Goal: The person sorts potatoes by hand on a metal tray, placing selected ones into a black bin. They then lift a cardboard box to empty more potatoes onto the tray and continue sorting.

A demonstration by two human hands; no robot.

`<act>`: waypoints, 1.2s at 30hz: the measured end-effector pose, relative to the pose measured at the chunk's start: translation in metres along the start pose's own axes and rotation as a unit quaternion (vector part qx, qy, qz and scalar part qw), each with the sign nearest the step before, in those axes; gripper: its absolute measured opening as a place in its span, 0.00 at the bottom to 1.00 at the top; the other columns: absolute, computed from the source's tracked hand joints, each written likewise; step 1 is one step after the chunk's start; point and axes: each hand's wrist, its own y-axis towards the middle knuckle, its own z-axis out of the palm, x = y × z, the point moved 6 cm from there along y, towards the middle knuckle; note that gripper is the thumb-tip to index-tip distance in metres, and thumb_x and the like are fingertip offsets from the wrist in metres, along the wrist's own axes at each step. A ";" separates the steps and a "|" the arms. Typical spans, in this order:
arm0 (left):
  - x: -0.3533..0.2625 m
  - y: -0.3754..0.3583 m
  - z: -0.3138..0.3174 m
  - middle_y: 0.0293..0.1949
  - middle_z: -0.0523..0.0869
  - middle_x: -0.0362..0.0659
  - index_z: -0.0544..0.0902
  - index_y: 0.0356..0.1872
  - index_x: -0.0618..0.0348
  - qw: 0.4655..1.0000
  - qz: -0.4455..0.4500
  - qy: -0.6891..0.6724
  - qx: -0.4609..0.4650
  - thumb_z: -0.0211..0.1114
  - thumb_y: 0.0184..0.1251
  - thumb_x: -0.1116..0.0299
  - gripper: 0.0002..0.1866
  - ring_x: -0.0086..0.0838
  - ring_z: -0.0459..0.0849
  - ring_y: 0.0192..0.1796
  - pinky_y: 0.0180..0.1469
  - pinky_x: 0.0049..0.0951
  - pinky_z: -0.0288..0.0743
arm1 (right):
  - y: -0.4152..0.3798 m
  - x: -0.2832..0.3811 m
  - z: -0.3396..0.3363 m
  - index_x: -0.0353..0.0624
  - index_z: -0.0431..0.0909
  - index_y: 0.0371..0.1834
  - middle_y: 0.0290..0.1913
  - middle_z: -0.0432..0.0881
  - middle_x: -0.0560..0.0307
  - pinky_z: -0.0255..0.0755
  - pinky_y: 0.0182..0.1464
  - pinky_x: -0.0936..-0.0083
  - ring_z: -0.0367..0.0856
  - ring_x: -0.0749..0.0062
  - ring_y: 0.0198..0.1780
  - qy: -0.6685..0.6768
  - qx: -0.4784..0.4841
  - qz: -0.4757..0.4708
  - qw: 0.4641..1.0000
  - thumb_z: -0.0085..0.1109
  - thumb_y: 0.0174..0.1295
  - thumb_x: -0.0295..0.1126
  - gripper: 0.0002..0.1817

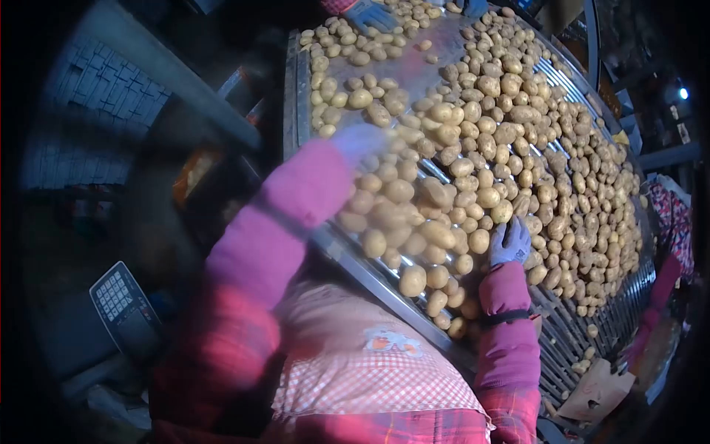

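Note:
Many potatoes (510, 133) cover a metal roller table (433, 172). My left hand (362, 144), in a pale glove, is over the potatoes near the table's left edge; motion blur smears its fingers. Potatoes around and just below it are blurred too. My right hand (511, 243), in a light purple glove, touches the potatoes near the front of the table, its fingers bent and a little apart around a dark gap. No potato shows clearly inside it. Pink sleeves cover both forearms.
A co-worker's blue-gloved hand (372, 15) reaches in at the top left of the table, with another blue glove (474, 7) beyond. A person in a patterned garment stands at the far right. A keypad device (122, 303) is at lower left, slatted bars (569, 337) at lower right.

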 end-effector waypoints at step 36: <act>0.015 -0.071 0.087 0.51 0.74 0.44 0.62 0.64 0.50 0.917 0.353 0.183 0.031 0.51 0.68 0.55 0.26 0.37 0.77 0.49 0.43 0.39 0.78 | -0.001 0.083 -0.049 0.43 0.63 0.64 0.43 0.77 0.59 0.73 0.38 0.85 0.76 0.82 0.37 0.552 0.214 0.158 0.790 0.55 0.61 0.27 0.26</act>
